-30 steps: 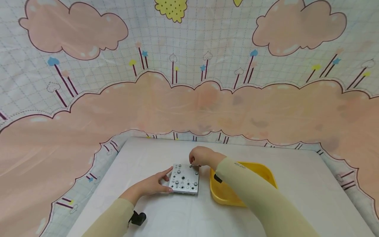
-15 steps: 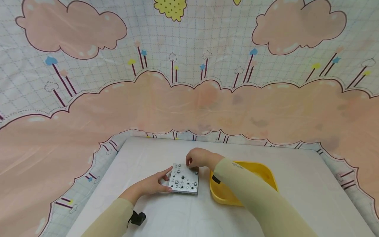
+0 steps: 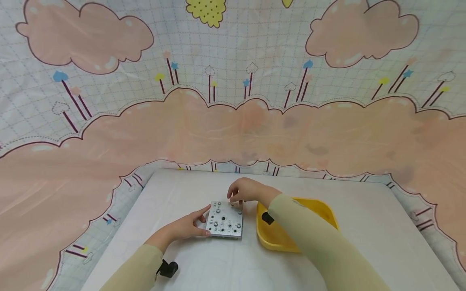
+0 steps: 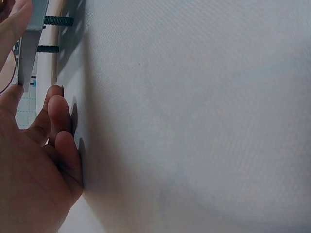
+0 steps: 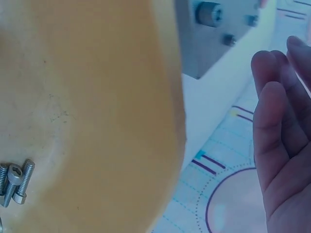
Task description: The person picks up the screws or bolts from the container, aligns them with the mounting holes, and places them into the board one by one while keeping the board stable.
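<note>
A square metal plate [image 3: 223,219] with holes and several socket-head screws set in it lies on the white table. My left hand [image 3: 187,226] holds its left side, thumb at the near corner and forefinger at the far one. In the left wrist view, threaded screw ends [image 4: 58,21] stick out beneath the plate [image 4: 29,58]. Just above the far right corner is my right hand [image 3: 247,190], its fingers loosely bent. Near those fingertips a screw head [image 3: 232,205] shows in the plate. The right wrist view shows nothing between the right hand's [image 5: 286,131] visible fingers.
A yellow tray [image 3: 267,244] stands right of the plate, partly under my right forearm. Several loose socket-head screws [image 5: 17,179] lie inside it. A patterned cloth [image 3: 233,133] hangs behind the table.
My right hand shifts slightly left over the plate's far edge, then rises a little and its fingers loosen. A screw head beneath them comes into sight. The left hand stays on the plate.
</note>
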Demonstrator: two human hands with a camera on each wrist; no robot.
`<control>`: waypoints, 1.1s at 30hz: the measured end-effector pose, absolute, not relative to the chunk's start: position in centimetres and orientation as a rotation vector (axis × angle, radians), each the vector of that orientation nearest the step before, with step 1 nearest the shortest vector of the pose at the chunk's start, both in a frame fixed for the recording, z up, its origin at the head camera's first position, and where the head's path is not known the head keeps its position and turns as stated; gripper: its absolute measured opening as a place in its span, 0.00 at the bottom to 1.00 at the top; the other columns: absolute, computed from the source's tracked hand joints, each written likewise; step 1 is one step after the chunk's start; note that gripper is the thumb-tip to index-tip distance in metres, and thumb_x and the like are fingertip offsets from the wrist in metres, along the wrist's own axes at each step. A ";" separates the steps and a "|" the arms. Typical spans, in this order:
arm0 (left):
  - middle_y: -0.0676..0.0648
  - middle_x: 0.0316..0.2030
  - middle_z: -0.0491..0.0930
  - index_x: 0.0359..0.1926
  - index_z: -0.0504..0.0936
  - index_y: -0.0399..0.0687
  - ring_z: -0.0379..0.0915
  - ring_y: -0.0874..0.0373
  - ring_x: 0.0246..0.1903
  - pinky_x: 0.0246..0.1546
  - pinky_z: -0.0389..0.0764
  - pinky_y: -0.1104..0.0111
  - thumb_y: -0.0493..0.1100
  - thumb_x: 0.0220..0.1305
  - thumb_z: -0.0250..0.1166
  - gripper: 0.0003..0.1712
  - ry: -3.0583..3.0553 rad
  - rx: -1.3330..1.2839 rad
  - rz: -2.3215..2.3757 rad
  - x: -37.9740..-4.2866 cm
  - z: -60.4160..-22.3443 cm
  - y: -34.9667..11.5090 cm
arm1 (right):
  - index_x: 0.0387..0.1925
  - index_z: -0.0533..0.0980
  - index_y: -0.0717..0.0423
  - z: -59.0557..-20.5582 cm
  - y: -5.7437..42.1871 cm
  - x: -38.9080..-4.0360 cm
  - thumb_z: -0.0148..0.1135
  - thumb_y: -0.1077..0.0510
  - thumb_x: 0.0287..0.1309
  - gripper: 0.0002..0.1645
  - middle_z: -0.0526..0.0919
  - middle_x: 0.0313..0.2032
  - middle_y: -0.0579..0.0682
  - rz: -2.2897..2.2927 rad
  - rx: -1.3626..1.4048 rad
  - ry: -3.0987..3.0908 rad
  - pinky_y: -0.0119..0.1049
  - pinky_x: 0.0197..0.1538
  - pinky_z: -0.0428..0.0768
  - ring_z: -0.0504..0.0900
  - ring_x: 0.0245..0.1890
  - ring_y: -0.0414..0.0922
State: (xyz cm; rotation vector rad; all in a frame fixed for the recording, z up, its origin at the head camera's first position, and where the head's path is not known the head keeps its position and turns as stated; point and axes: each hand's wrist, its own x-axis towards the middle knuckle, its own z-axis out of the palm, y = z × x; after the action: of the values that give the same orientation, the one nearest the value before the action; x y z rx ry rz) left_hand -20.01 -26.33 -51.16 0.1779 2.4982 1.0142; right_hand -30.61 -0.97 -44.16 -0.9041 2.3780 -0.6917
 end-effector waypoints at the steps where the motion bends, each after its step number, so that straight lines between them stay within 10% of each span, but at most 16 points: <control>1: 0.51 0.49 0.69 0.78 0.55 0.63 0.64 0.56 0.35 0.36 0.65 0.63 0.58 0.50 0.77 0.58 2.497 0.180 1.015 -20.0 -51.2 -26.3 | 0.45 0.84 0.54 -44.0 -0.7 -30.6 0.66 0.57 0.64 0.10 0.85 0.36 0.52 -0.719 -0.905 2.374 0.34 0.38 0.79 0.84 0.30 0.45; 16: 0.49 0.49 0.69 0.78 0.55 0.60 0.63 0.55 0.34 0.36 0.64 0.62 0.56 0.52 0.77 0.57 2.515 0.223 1.033 -20.0 -51.3 -26.2 | 0.41 0.85 0.45 -43.0 6.0 -29.4 0.68 0.53 0.62 0.06 0.84 0.31 0.47 -1.044 -0.777 2.362 0.43 0.40 0.81 0.83 0.36 0.57; 33: 0.49 0.49 0.69 0.78 0.55 0.60 0.63 0.55 0.36 0.37 0.64 0.62 0.55 0.50 0.78 0.58 2.520 0.206 1.034 -19.9 -51.0 -26.0 | 0.46 0.83 0.61 -44.9 15.2 -27.5 0.65 0.59 0.64 0.12 0.84 0.33 0.60 -1.001 -0.662 2.401 0.53 0.38 0.80 0.80 0.33 0.63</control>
State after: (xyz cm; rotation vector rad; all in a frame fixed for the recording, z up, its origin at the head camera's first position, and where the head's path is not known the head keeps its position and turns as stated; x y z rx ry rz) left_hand -19.87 -26.05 -51.03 0.2065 2.5201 1.0342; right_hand -27.48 15.23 -44.94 -0.6621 2.4012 -1.0011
